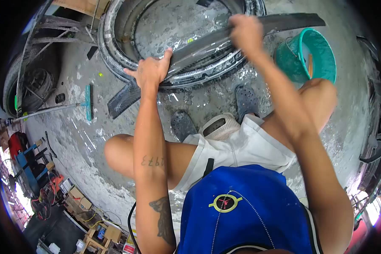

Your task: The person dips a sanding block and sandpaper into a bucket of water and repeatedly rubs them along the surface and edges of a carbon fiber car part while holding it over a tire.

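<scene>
A long, dark, wet strip with a carbon-fibre-like weave at its lower left end lies slantwise across a tyre on the floor. My left hand is on the strip's left part and grips it, with the thumb and one finger stretched out to the sides. Further along, my right hand is closed and pressed on the strip's upper face, a little blurred by motion. Whatever may be under its fingers is hidden.
Right of the tyre stands a green bucket with an orange-brown stick in it. A teal-headed floor squeegee and a wheel are on the left. Tools and boxes crowd the lower left. Dark panels line the right side.
</scene>
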### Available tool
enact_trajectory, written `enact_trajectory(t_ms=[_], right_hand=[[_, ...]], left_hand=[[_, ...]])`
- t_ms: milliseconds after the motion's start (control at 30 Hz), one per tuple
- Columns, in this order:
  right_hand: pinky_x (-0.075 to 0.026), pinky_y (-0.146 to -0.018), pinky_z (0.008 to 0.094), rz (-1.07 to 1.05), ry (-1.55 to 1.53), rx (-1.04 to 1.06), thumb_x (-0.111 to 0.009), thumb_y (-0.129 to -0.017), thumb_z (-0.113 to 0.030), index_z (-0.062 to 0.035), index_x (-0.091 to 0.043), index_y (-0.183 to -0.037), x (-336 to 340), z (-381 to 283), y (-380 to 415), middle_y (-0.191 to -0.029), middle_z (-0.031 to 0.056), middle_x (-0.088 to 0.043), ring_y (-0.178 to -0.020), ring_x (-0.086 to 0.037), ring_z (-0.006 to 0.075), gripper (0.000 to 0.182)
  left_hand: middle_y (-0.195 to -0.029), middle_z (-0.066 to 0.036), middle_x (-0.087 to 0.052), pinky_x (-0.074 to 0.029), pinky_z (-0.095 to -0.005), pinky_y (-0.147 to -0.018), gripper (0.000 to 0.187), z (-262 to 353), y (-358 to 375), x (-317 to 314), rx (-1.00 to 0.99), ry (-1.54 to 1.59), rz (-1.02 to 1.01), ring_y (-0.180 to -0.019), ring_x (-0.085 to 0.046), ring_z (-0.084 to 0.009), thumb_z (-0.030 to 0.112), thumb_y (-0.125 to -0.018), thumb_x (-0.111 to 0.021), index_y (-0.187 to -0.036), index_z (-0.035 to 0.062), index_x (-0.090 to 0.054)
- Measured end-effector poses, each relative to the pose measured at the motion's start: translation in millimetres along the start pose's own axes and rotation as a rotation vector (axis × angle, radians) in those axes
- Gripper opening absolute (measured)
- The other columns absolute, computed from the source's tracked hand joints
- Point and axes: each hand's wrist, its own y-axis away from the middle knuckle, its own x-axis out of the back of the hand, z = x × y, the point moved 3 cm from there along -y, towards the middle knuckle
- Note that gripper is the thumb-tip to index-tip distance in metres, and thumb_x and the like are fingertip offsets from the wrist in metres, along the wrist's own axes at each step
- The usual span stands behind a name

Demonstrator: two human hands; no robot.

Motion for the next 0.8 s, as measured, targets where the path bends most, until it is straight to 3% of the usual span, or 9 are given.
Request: enact_trajectory(t_ms=[133, 233, 300, 367, 433, 600, 700, 733, 800], right_hand=[[-0.048, -0.089, 0.0467, -0.029, -0.285, 0.206, -0.061, -0.078, -0.001, -0.0104, -0.072, -0.097, -35.7, -123.6, 39.3, -0.096, 0.0106, -0.071, -0.099, -0.064, 0.0317, 0.024], [-0.05, -0.087, 0.0462, -0.068, -0.085, 0.284, -0.06, -0.078, 0.0, -0.0093, -0.071, -0.1, -19.3, -52.9, 17.2, -0.096, 0.0128, -0.072, -0.097, -0.065, 0.0344, 0.026], [-0.052, -0.084, 0.0471, -0.101, 0.036, 0.1, -0.058, -0.079, 0.001, -0.0083, -0.071, -0.101, 18.0, 23.4, -0.2, -0.094, 0.0145, -0.071, -0.094, -0.066, 0.037, 0.027], [-0.053, -0.081, 0.0486, 0.091, 0.069, 0.098, -0.058, -0.081, -0.004, -0.0079, -0.071, -0.098, 23.2, 83.3, -5.7, -0.093, 0.0159, -0.071, -0.09, -0.066, 0.0386, 0.022], [-0.052, -0.078, 0.0506, 0.019, 0.087, -0.082, -0.058, -0.082, -0.009, -0.0086, -0.071, -0.095, 24.5, 35.1, 0.9, -0.092, 0.0156, -0.071, -0.089, -0.066, 0.0383, 0.018], [-0.046, -0.082, 0.0492, 0.056, -0.255, 0.245, -0.06, -0.078, -0.003, -0.0089, -0.068, -0.091, -30.0, -127.0, 42.0, -0.095, 0.0135, -0.069, -0.096, -0.063, 0.0341, 0.016], [-0.049, -0.082, 0.0491, -0.031, -0.188, 0.336, -0.061, -0.076, -0.001, -0.0082, -0.067, -0.092, -15.8, -58.5, 23.0, -0.096, 0.0138, -0.07, -0.095, -0.065, 0.035, 0.019], [-0.052, -0.083, 0.0469, -0.229, 0.101, 0.162, -0.061, -0.075, 0.0, -0.0077, -0.069, -0.094, 3.3, -25.0, 7.2, -0.095, 0.0153, -0.071, -0.094, -0.067, 0.0363, 0.022], [-0.054, -0.081, 0.046, 0.047, 0.089, 0.125, -0.063, -0.076, -0.004, -0.0081, -0.07, -0.098, 19.9, 66.3, 0.0, -0.095, 0.0162, -0.071, -0.093, -0.067, 0.0377, 0.024]], left_hand=[[-0.133, -0.025, -0.063, 0.003, -0.0681, -0.119, 0.099, 2.2, 2.5, 2.7, 0.005, -0.004, 0.014, -0.14, -0.046, -0.0348, 0.083, -0.088, -0.031, -0.122, -0.0006, -0.071], [-0.13, -0.026, -0.064, 0.004, -0.0684, -0.118, 0.097, -2.0, -3.3, -4.9, 0.013, 0.023, 0.039, -0.139, -0.047, -0.0358, 0.083, -0.088, -0.033, -0.119, -0.0005, -0.073], [-0.128, -0.026, -0.065, 0.005, -0.0685, -0.118, 0.094, 0.2, 0.6, 0.1, -0.013, 0.035, 0.019, -0.138, -0.048, -0.037, 0.081, -0.088, -0.035, -0.117, 0.0007, -0.074], [-0.127, -0.026, -0.066, 0.005, -0.0688, -0.118, 0.092, -1.6, 0.1, -0.6, -0.012, 0.04, 0.002, -0.136, -0.05, -0.0379, 0.079, -0.088, -0.036, -0.116, 0.0011, -0.075], [-0.128, -0.026, -0.065, 0.004, -0.0688, -0.118, 0.093, -0.5, 0.5, 1.0, -0.024, 0.052, 0.0, -0.136, -0.05, -0.0378, 0.08, -0.088, -0.035, -0.118, 0.0012, -0.073], [-0.131, -0.026, -0.063, 0.004, -0.0682, -0.118, 0.095, 0.7, 2.7, 0.8, -0.007, 0.028, 0.04, -0.138, -0.048, -0.0372, 0.082, -0.087, -0.035, -0.122, 0.0017, -0.072], [-0.134, -0.027, -0.061, 0.005, -0.0682, -0.118, 0.099, -3.0, 0.5, -3.3, -0.001, 0.042, 0.02, -0.139, -0.046, -0.038, 0.085, -0.086, -0.033, -0.122, 0.0013, -0.072], [-0.133, -0.028, -0.061, 0.006, -0.0683, -0.118, 0.1, -1.7, -1.0, -1.9, 0.004, 0.025, 0.02, -0.139, -0.046, -0.0392, 0.085, -0.086, -0.032, -0.122, 0.0006, -0.072], [-0.129, -0.03, -0.063, 0.007, -0.0686, -0.117, 0.102, -2.0, -3.8, -3.8, -0.01, 0.025, 0.038, -0.138, -0.046, -0.0421, 0.086, -0.086, -0.031, -0.119, -0.0014, -0.072]])
